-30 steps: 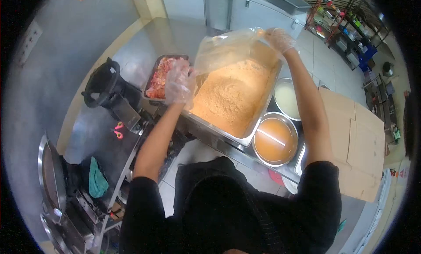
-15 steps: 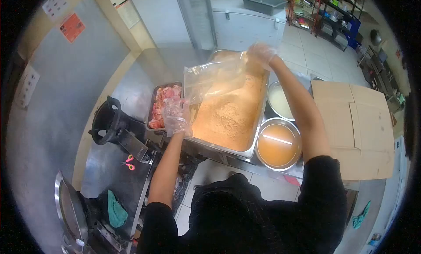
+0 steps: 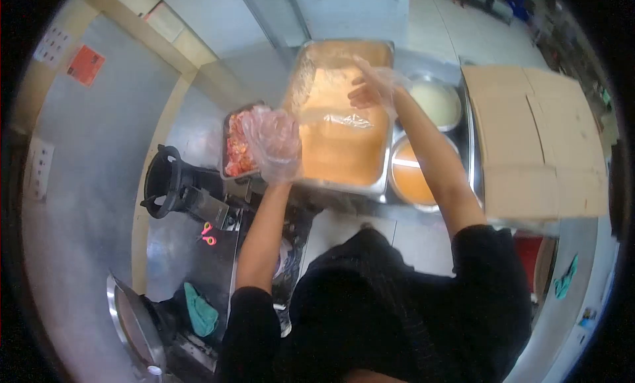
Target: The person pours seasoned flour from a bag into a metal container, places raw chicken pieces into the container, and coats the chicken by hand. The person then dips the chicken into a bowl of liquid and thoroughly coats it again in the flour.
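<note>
My left hand (image 3: 272, 141), in a clear plastic glove, is closed on one end of a clear plastic bag (image 3: 347, 120); its fingers are blurred. The bag stretches over a large metal tray (image 3: 386, 159) of pale orange powder (image 3: 340, 159). Above the tray's right side is my gloved right hand (image 3: 374, 92), fingers spread apart and close to the bag. Whether they touch it is unclear. A small tray of raw meat pieces (image 3: 238, 145) sits against my left hand.
Right of the powder stand a bowl of whitish contents (image 3: 433, 105) and a bowl of orange liquid (image 3: 413, 174). Flattened cardboard (image 3: 536, 145) lies beyond them. A black burner (image 3: 162, 181), scissors (image 3: 208, 234) and a green cloth (image 3: 200, 310) are on the left counter.
My right hand has come down and left, its fingers opening out. The bag hangs lower over the powder. My view has shifted, and the heaped powder at the front now looks smoother.
</note>
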The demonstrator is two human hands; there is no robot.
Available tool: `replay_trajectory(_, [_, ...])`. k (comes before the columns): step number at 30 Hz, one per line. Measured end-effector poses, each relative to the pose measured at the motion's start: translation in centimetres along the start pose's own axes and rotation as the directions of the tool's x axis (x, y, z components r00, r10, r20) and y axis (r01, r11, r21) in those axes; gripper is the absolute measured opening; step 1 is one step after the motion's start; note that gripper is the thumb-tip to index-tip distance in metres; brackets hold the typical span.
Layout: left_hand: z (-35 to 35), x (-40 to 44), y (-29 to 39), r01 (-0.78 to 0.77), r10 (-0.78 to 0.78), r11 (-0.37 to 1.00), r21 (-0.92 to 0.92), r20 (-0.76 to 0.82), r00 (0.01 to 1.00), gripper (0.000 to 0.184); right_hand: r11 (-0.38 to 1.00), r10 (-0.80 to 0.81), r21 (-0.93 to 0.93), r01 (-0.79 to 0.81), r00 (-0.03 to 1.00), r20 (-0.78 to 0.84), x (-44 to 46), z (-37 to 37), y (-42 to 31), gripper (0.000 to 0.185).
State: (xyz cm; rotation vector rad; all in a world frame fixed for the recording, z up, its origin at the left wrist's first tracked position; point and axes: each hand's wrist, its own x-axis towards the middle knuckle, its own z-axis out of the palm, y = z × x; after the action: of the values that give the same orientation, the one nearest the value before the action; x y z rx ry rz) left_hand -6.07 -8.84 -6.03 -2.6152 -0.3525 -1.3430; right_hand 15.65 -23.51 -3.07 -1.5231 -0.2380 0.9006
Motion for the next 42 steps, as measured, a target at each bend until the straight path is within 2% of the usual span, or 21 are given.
replay_trajectory(4, [-2.2,-0.2,1.6,-0.220,0.235,0.948,0.229,-0.039,0.971,0.018,0.912,-0.143,-0.392,0.123,0.989,-0.022,-2.8,0.0,4.0,0.078])
replay_trajectory(6, [-1.9,-0.3,1.5,-0.201,0.204,0.976,0.082,-0.041,0.978,0.016,0.861,-0.191,-0.483,0.157,0.981,-0.022,-5.0,-0.2,6.7,0.079])
replay_trajectory(8, [-1.5,0.8,0.8,-0.105,0.094,0.981,-0.164,-0.075,0.993,0.013,0.580,-0.718,-0.711,0.399,0.662,-0.214,-8.0,-0.8,10.3,0.076])
replay_trajectory(9, [-1.6,1.4,0.2,-0.060,0.038,0.957,-0.284,-0.084,0.996,0.011,0.568,-0.732,-0.715,0.407,0.647,-0.213,-10.4,1.0,10.5,0.076])
replay_trajectory(10, [-1.9,1.7,-0.1,-0.017,-0.018,0.914,-0.405,-0.084,0.996,0.011,0.906,-0.416,-0.231,0.355,0.851,-0.321,-13.6,3.1,10.6,0.074])
replay_trajectory(11, [-2.7,1.5,-0.2,0.026,-0.073,0.853,-0.522,-0.070,0.995,0.011,0.941,-0.060,0.315,0.124,0.976,-0.207,-15.7,4.5,10.8,0.071])
replay_trajectory(12, [-3.7,0.8,-0.2,0.020,-0.069,0.846,-0.532,-0.073,0.995,0.011,0.940,-0.062,0.314,0.131,0.974,-0.220,-16.2,5.1,11.4,0.071])
replay_trajectory(14, [-5.4,0.1,0.1,-0.181,0.191,0.977,0.114,-0.076,0.979,0.011,0.545,-0.203,0.836,0.062,0.977,0.060,-14.3,5.4,12.3,0.068])
replay_trajectory(15, [-7.1,-0.8,0.3,-0.188,0.197,0.977,0.104,-0.084,0.977,0.011,0.542,-0.210,0.837,0.077,0.977,0.046,-13.1,5.5,12.8,0.068])
replay_trajectory(19, [-12.6,-6.3,-1.3,-0.265,0.211,0.949,-0.171,-0.279,0.937,0.017,0.687,-0.247,0.695,0.211,0.968,-0.049,-6.0,5.5,13.4,0.042])
replay_trajectory(21, [-14.3,-9.2,-2.8,-0.239,0.177,0.947,-0.214,-0.271,0.946,0.020,0.920,-0.173,0.355,0.167,0.985,-0.013,-3.9,5.4,12.8,0.026])
replay_trajectory(23, [-16.7,-12.4,-3.7,-0.043,0.069,0.967,-0.251,0.095,0.993,0.026,0.959,-0.197,0.195,0.206,0.978,-0.064,-4.2,5.7,11.3,0.025])
replay_trajectory(27, [-18.7,-25.6,-5.8,0.210,-0.132,0.947,-0.245,0.300,0.945,0.025,0.902,-0.353,-0.336,0.269,0.909,-0.220,-5.2,7.4,7.8,0.019])
replay_trajectory(29, [-22.2,-34.0,-5.8,0.310,-0.183,0.944,-0.112,0.603,0.777,0.021,0.829,-0.438,-0.481,0.284,0.865,-0.244,-4.2,7.0,7.0,0.019])
replay_trajectory(30, [-22.1,-41.7,-6.9,0.098,-0.037,0.993,-0.072,0.588,0.808,0.015,0.733,-0.530,-0.616,0.289,0.810,-0.252,-3.6,6.6,6.4,0.019])
replay_trajectory(31, [-24.9,-43.1,-5.1,0.697,-0.498,0.710,0.101,0.772,0.396,0.020,0.621,-0.619,-0.735,0.274,0.747,-0.244,-3.3,6.4,6.0,0.019])
replay_trajectory(32, [-24.8,-53.4,-6.5,0.690,-0.382,0.707,-0.158,0.735,0.560,0.033,0.627,-0.607,-0.734,0.262,0.755,-0.248,-4.2,7.2,5.7,0.019])
replay_trajectory(35, [-29.1,-59.8,-6.3,0.814,-0.452,0.553,0.178,0.885,0.114,0.034,0.748,-0.505,-0.637,0.189,0.784,-0.361,-4.6,8.6,6.4,0.020])
replay_trajectory(38, [-30.2,-62.9,-6.9,0.817,-0.423,0.500,0.287,0.904,-0.059,0.036,0.918,-0.396,-0.198,0.345,0.835,-0.383,3.0,2.9,12.1,0.019])
replay_trajectory(40, [-29.6,-63.0,-7.2,0.822,-0.408,0.470,0.321,0.905,-0.120,0.038,0.725,-0.395,0.551,0.412,0.905,-0.156,1.9,0.6,15.1,0.016])
replay_trajectory(42, [-29.3,-63.1,-7.4,0.831,-0.390,0.450,0.326,0.909,-0.146,0.039,0.665,-0.307,0.586,0.463,0.885,-0.350,-7.9,3.2,16.3,0.014])
